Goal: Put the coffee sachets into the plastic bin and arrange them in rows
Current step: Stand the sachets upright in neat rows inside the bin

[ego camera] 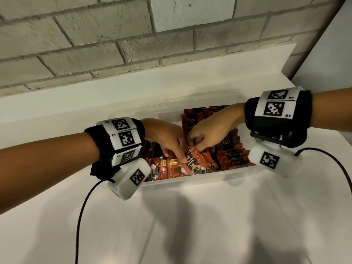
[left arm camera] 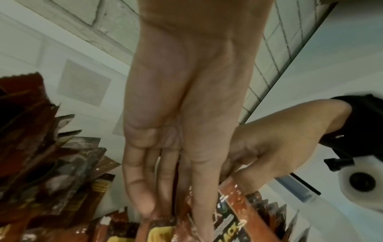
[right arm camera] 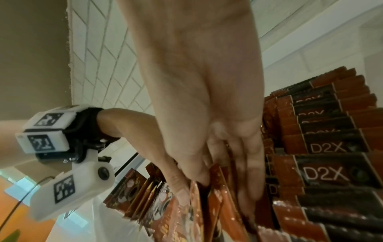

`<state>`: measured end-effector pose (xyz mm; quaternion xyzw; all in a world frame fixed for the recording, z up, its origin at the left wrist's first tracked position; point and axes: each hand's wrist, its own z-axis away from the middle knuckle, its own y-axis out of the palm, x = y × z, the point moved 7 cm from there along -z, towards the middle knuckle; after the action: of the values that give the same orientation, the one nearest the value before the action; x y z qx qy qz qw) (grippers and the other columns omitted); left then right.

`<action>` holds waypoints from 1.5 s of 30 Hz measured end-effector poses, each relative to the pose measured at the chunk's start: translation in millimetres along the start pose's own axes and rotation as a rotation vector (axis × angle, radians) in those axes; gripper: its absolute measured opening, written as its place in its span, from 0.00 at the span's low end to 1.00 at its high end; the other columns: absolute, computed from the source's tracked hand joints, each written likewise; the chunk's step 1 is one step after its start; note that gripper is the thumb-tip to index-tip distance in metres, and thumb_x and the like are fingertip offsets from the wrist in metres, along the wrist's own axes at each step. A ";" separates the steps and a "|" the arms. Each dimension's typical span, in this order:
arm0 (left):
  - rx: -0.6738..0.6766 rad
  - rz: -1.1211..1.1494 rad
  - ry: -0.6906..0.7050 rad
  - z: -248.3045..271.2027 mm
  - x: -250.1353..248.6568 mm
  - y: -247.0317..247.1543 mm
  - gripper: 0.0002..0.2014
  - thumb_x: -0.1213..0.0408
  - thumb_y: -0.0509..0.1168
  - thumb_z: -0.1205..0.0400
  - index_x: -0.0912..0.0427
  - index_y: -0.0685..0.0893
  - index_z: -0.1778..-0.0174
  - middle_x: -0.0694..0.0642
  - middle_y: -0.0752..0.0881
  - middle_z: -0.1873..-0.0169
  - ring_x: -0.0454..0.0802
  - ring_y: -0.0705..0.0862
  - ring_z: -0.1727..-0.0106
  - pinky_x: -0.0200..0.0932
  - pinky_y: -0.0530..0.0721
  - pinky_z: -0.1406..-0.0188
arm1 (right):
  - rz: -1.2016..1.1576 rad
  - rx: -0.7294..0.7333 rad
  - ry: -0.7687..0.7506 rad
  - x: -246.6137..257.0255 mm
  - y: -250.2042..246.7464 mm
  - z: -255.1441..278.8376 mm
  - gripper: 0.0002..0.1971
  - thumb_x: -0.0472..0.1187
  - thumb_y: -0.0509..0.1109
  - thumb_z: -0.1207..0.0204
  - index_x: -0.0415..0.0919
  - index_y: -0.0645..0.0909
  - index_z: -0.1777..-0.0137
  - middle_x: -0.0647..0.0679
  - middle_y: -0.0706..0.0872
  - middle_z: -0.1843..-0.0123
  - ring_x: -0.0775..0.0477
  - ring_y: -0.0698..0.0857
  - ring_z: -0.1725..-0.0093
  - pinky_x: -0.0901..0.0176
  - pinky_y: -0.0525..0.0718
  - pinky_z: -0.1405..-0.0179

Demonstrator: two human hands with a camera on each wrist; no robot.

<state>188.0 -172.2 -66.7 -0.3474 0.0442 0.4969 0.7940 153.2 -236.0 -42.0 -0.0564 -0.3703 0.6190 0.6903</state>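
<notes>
Inside plastic bin (ego camera: 190, 181), both hands among coffee sachets (ego camera: 231, 155), right hand (ego camera: 213, 128) pinching one

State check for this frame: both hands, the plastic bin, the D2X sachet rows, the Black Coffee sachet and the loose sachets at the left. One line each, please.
left hand: fingers straight, pressing down among sachets.
right hand: fingers curled, pinching the Black Coffee sachet's top edge.
plastic bin: open, no lid on, on the white counter, partly filled.
D2X sachet rows: upright, overlapping in rows, right side.
Black Coffee sachet: tilted, not yet in a row.
loose sachets: leaning, unevenly ordered, left side.
</notes>
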 end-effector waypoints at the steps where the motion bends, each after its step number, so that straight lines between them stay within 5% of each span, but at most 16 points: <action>1: 0.012 0.006 -0.009 0.0 2.2 1.7 0.20 0.58 0.72 0.23 0.68 0.83 0.40 0.50 0.84 0.58 0.42 0.84 0.63 0.32 0.85 0.61 | -0.086 0.020 0.020 -1.3 2.6 0.2 0.13 0.39 0.59 0.16 0.33 0.75 0.36 0.47 0.84 0.54 0.52 0.86 0.58 0.60 0.87 0.52; 8: 0.029 0.033 -0.021 4.1 3.9 4.4 0.12 0.51 0.69 0.22 0.56 0.85 0.53 0.49 0.84 0.61 0.44 0.85 0.63 0.37 0.86 0.61 | -0.115 0.064 -0.019 4.9 10.2 0.8 0.15 0.47 0.68 0.21 0.40 0.76 0.38 0.46 0.83 0.49 0.49 0.85 0.53 0.53 0.87 0.46; 12: 0.076 -0.087 -0.045 9.7 8.2 4.5 0.10 0.57 0.71 0.22 0.58 0.85 0.48 0.48 0.85 0.63 0.44 0.86 0.64 0.35 0.85 0.61 | 0.011 0.054 -0.033 4.5 8.2 2.5 0.09 0.41 0.68 0.20 0.44 0.75 0.42 0.48 0.85 0.51 0.50 0.84 0.53 0.55 0.83 0.49; 15: -0.043 -0.251 -0.069 11.0 12.2 -4.1 0.14 0.62 0.74 0.25 0.59 0.84 0.44 0.47 0.84 0.64 0.46 0.84 0.64 0.41 0.83 0.56 | -0.037 0.081 -0.028 0.2 8.4 6.7 0.14 0.39 0.68 0.20 0.48 0.71 0.37 0.49 0.83 0.43 0.53 0.83 0.53 0.58 0.83 0.47; 19: -0.165 -0.252 -0.044 13.4 9.3 -12.5 0.18 0.63 0.77 0.29 0.55 0.80 0.46 0.50 0.84 0.59 0.49 0.83 0.56 0.37 0.74 0.67 | -0.032 0.020 -0.006 -7.8 7.0 6.9 0.16 0.37 0.68 0.20 0.42 0.71 0.35 0.46 0.81 0.33 0.47 0.83 0.41 0.56 0.81 0.44; 23: 0.071 0.152 0.041 13.6 -3.2 5.4 0.08 0.71 0.72 0.24 0.60 0.86 0.49 0.52 0.90 0.58 0.41 0.88 0.59 0.27 0.83 0.62 | 0.008 -0.083 -0.034 -6.9 1.1 4.8 0.16 0.41 0.68 0.21 0.42 0.74 0.34 0.47 0.82 0.36 0.48 0.82 0.43 0.61 0.79 0.48; 27: 0.075 0.292 -0.016 7.7 -3.0 13.9 0.10 0.73 0.66 0.20 0.72 0.83 0.44 0.53 0.87 0.50 0.49 0.89 0.50 0.32 0.85 0.46 | 0.111 -0.187 -0.015 -10.0 -5.5 5.0 0.20 0.47 0.71 0.23 0.43 0.74 0.34 0.49 0.81 0.42 0.49 0.81 0.46 0.60 0.79 0.51; 32: 0.056 0.304 -0.069 4.0 -3.4 11.9 0.10 0.73 0.65 0.19 0.71 0.82 0.43 0.55 0.86 0.48 0.43 0.87 0.57 0.34 0.85 0.48 | 0.263 -0.297 -0.066 -3.3 -11.5 7.2 0.16 0.48 0.72 0.25 0.40 0.79 0.43 0.58 0.73 0.59 0.53 0.76 0.55 0.72 0.69 0.66; 38: 0.044 0.345 -0.139 3.2 -4.9 14.3 0.06 0.78 0.66 0.21 0.69 0.81 0.49 0.54 0.86 0.61 0.44 0.85 0.61 0.35 0.86 0.52 | -0.131 -0.210 -0.001 -13.5 -8.7 5.5 0.10 0.39 0.74 0.26 0.36 0.81 0.48 0.51 0.86 0.70 0.59 0.85 0.76 0.67 0.85 0.66; 42: 0.084 0.407 -0.142 0.8 -4.9 19.4 0.13 0.77 0.65 0.20 0.76 0.80 0.40 0.62 0.86 0.47 0.46 0.86 0.54 0.32 0.85 0.51 | 0.112 -0.178 -0.002 -12.0 -4.4 4.9 0.11 0.44 0.76 0.28 0.38 0.83 0.52 0.50 0.86 0.66 0.55 0.85 0.69 0.61 0.83 0.61; 45: 0.087 0.430 -0.148 0.6 -5.9 20.1 0.14 0.77 0.63 0.19 0.77 0.79 0.38 0.61 0.85 0.48 0.46 0.86 0.55 0.32 0.84 0.51 | 0.178 -0.190 0.015 -12.7 -4.4 3.0 0.16 0.48 0.76 0.28 0.37 0.84 0.48 0.45 0.89 0.54 0.47 0.87 0.55 0.66 0.78 0.62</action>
<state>168.4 -171.0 -74.0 -0.2581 0.0801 0.6765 0.6850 155.6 -249.5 -43.0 -0.1587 -0.4157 0.6395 0.6270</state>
